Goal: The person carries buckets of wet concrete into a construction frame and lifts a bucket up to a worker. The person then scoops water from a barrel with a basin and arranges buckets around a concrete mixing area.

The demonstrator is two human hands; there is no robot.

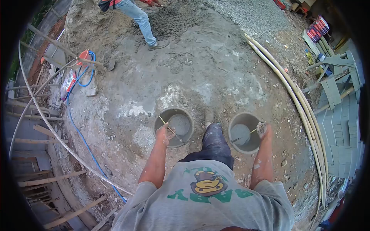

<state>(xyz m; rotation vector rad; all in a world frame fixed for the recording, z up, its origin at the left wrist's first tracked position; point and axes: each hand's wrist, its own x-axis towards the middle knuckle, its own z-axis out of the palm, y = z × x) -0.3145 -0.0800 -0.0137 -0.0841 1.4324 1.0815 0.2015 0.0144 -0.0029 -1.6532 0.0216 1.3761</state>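
Observation:
Two round grey buckets are in front of me, one on each side of my forward leg. My left hand is closed around the thin handle of the left bucket, at the left side of its mouth. The handle crosses the opening at a slant. On the right, my right hand grips the handle of the right bucket at its right rim. Pale grey material shows at the bottom of both. Whether the buckets rest on the ground or hang just above it, I cannot tell.
Wet grey mortar and a gravel heap lie ahead, where another person stands. Long poles and stacked blocks line the right. A blue hose, a pale pipe and wooden scaffolding are left.

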